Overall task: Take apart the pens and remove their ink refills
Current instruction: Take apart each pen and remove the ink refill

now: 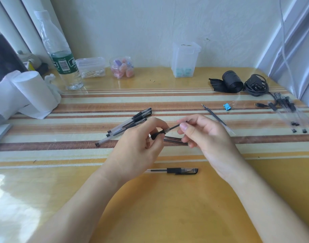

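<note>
Left hand (134,146) fingers (158,122) grip the pen barrel (156,135); right hand (209,135) fingers (185,127) pinch its refill (173,127).

The worktop (167,199) is smooth and glossy, mirroring the window light; its striped band (97,102) has a woven, cloth-like grain (under the same sheen); the raised pen (157,135) shows clear plastic beside a matt black sleeve; its refill (173,127) is a thin dark tube, faintly shiny; the paper rolls (34,90) are matt white and soft-looking; the bottle (52,39) is clear, glossy plastic; the tall box (184,58) is frosted plastic; the wall (150,23) is matt and embossed.
</note>
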